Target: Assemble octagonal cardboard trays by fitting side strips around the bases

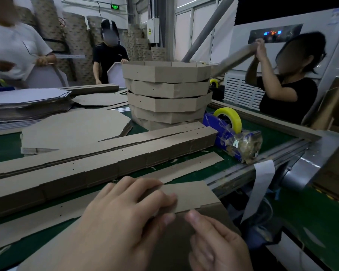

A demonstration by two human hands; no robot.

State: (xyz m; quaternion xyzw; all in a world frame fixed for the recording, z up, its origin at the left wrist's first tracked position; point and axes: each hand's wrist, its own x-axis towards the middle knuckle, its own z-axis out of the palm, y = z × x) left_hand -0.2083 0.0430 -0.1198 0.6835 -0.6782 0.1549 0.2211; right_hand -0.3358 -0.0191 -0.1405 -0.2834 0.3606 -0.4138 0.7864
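A brown cardboard side strip (192,194) lies along the near edge of the green table. My left hand (121,216) lies on top of it, fingers curled over its folded flap near the right end. My right hand (217,243) is just to the right and below, its thumb pressing the darker lower panel of the same strip. Behind it lie long bundles of side strips (98,155), and a pile of flat octagonal bases (74,128) sits at mid-left. A stack of several finished octagonal trays (166,92) stands at the centre back.
A blue tape dispenser (229,130) with a yellow roll sits at the right by the table's metal edge (262,163). White-faced sheets (27,102) are piled at far left. Three other people work around the table; one at right lifts a long strip.
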